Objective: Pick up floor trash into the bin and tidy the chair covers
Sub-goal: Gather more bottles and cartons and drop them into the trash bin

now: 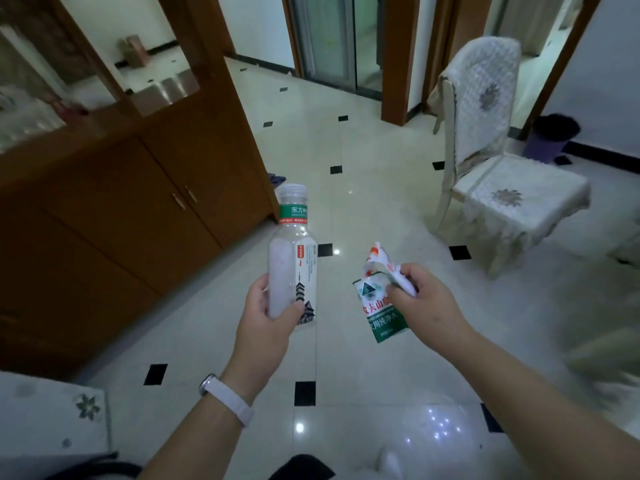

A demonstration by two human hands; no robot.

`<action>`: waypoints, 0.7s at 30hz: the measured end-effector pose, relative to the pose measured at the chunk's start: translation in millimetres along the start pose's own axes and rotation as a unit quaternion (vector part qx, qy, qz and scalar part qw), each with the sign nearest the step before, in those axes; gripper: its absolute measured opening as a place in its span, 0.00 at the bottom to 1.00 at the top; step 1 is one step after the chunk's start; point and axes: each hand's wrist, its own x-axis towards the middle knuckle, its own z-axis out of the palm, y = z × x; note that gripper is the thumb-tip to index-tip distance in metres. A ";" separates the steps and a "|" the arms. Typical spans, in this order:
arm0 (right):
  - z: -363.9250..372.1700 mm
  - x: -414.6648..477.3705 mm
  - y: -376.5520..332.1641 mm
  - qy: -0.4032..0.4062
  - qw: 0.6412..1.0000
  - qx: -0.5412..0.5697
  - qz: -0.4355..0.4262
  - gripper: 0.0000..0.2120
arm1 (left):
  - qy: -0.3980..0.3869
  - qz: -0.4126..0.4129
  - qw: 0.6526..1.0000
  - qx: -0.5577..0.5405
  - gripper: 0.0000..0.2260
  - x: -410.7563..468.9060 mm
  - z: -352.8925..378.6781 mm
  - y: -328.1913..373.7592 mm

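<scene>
Left hand (266, 317) gripping bottle (293, 258), right hand (420, 303) pinching wrappers (379, 296)

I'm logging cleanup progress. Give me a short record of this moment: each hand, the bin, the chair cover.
left hand: grips a plastic bottle, upright
right hand: pinches a green label and a crumpled wrapper
bin: purple, dark liner, on the floor behind the chair
chair cover: back part looks askew
trash: in hand, not yet binned

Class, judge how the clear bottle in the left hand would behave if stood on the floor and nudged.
The bottle looks empty, so probably light. Tall and narrow, it would likely tip, then roll on the glossy floor.
</scene>
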 end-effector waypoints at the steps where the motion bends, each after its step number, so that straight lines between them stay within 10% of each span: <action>1: 2.0 9.9 0.7 0.003 1.000 0.003 0.008 0.02 | -0.003 0.000 1.000 0.000 0.21 17.1 -0.3 0.6; 21: 108.0 312.6 -109.7 0.097 0.990 -0.092 0.047 0.03 | -0.124 -0.017 0.991 -0.037 0.23 424.1 -38.8 5.3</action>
